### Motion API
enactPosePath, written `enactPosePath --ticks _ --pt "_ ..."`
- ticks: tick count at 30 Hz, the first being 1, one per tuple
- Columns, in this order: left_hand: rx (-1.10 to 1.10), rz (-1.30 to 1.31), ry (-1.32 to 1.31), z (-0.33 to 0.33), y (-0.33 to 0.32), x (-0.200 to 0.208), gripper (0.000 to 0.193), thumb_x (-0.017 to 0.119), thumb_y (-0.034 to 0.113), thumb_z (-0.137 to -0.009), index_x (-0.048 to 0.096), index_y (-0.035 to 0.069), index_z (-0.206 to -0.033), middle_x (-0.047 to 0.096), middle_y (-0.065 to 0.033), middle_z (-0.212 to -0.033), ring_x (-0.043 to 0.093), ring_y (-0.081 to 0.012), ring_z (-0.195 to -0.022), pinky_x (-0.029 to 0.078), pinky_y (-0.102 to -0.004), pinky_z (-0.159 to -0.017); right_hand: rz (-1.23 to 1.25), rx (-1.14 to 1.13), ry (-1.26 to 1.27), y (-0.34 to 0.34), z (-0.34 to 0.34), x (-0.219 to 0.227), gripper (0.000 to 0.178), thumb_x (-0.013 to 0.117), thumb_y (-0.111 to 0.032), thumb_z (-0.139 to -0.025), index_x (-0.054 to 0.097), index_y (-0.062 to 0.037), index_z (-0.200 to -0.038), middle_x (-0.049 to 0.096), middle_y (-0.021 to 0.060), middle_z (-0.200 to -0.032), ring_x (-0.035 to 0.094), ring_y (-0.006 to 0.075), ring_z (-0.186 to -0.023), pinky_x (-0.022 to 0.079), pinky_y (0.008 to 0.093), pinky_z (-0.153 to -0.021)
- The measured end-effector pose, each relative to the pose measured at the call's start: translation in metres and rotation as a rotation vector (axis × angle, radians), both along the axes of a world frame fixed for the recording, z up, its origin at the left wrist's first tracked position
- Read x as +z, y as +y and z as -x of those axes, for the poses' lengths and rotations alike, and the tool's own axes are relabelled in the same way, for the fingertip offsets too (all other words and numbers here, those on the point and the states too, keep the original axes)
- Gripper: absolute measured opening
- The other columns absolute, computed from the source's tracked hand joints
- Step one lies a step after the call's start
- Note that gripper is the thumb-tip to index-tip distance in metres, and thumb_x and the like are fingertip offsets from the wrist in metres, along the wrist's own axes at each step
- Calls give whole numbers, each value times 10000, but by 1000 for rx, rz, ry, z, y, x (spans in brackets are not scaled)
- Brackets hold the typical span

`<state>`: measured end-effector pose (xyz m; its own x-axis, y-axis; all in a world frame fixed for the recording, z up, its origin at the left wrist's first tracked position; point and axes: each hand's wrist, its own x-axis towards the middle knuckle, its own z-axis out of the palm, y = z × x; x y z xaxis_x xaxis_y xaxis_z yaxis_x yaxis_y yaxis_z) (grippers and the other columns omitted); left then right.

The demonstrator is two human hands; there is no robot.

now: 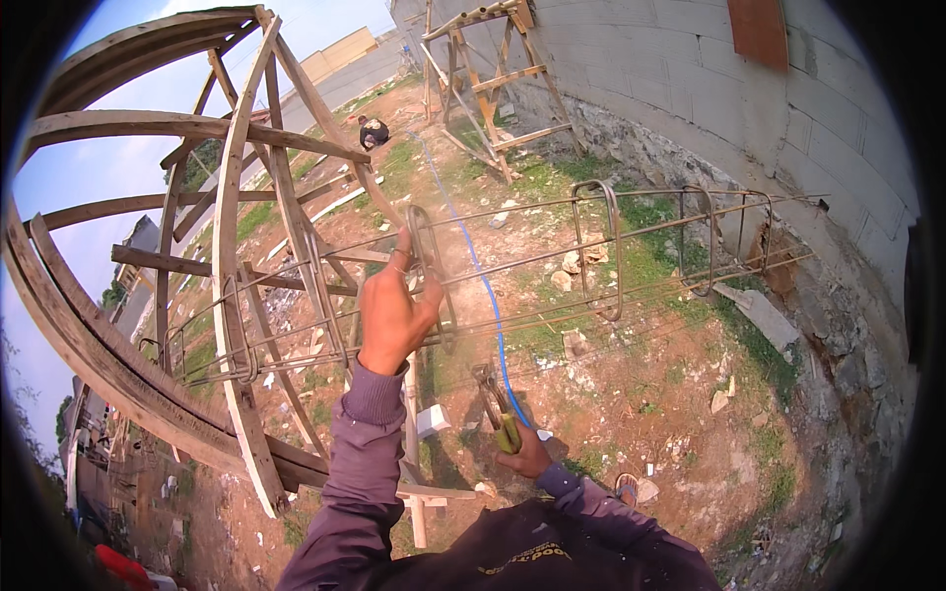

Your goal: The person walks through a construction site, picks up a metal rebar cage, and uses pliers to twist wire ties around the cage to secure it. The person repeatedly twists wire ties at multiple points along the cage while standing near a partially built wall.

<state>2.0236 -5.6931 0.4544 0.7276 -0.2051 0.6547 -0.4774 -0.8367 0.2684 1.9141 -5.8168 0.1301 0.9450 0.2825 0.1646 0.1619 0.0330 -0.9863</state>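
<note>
A long cage of thin steel bars [532, 258] with rectangular stirrups [603, 251] stretches across in front of me. My left hand [396, 310] is at one stirrup [448, 281] left of centre, its index finger raised along the steel and its thumb on the near side. The fingers look closed on that stirrup, though part of the grip is hidden behind the hand. Lower and to the right, my right hand [527, 456] grips pincers [499, 414] by their yellow-green handles. The pincers' jaws point up, below the cage and apart from it.
Wooden trestle frames [235, 227] stand at the left, with another wooden stand [503, 84] farther off. A grey block wall [670, 89] runs along the right. A blue hose [480, 266] crosses the stony ground. A person [372, 132] crouches in the distance.
</note>
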Motion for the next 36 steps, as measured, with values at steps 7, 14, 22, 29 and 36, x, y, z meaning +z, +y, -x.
enactPosePath --ticks 7,14,22,29,36 --pt "42 163 -21 6 -3 -11 640 676 130 -832 468 42 -1430 722 -157 -867 662 -254 -638 507 -341 -620 -89 92 174 -116 27 -30 586 668 -112 -726 484 -11 -1273 564 56 -938 557 164 -844 472 319 -763" --pt "297 102 -113 36 -40 6 472 700 176 -868 597 36 -1306 716 -164 -831 705 -319 -763 526 -379 -687 -48 209 152 -194 17 1 540 682 -86 -745 489 -17 -1245 512 12 -894 494 112 -805 417 256 -737" --pt "-254 489 885 149 -121 -70 473 373 383 -1063 590 -24 -957 550 -169 -731 552 -316 -689 437 -407 -663 -185 159 139 -210 15 64 239 663 -195 -937 594 -4 -1063 623 56 -908 592 115 -789 496 289 -692" --pt "-274 407 1216 162 -172 -216 435 439 357 -1025 621 -32 -957 622 -210 -854 615 -325 -822 472 -403 -748 -9 222 -72 -214 0 91 235 732 -215 -887 669 7 -929 640 36 -790 581 101 -688 447 244 -623" --pt "-154 813 1042 165 -184 -238 260 565 226 -965 651 -17 -993 663 -170 -900 631 -244 -862 479 -374 -770 27 332 94 -213 -11 92 199 664 -138 -927 626 27 -1030 690 76 -859 647 140 -811 493 278 -709"
